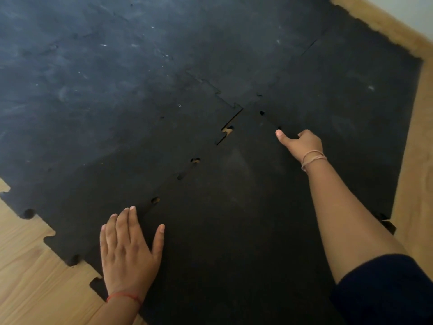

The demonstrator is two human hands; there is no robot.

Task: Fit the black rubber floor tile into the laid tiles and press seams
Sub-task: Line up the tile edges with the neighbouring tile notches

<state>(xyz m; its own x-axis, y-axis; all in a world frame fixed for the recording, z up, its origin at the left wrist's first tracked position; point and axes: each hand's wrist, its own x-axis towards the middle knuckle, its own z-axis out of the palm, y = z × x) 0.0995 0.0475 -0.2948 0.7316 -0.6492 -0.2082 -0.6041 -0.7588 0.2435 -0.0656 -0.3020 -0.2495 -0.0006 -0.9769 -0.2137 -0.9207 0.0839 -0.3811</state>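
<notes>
The black rubber floor tile lies in front of me among the laid tiles, its jigsaw edges partly meshed. Along its left seam several small gaps show the wood beneath, the widest near the far corner. My left hand rests flat, palm down with fingers spread, on the near end of that left seam. My right hand reaches out to the tile's far right seam, fingers curled and thumb pressed down on the rubber.
Wooden floor shows at the lower left beside the tiles' toothed outer edge and along the right side. A pale wall stands at the upper right corner.
</notes>
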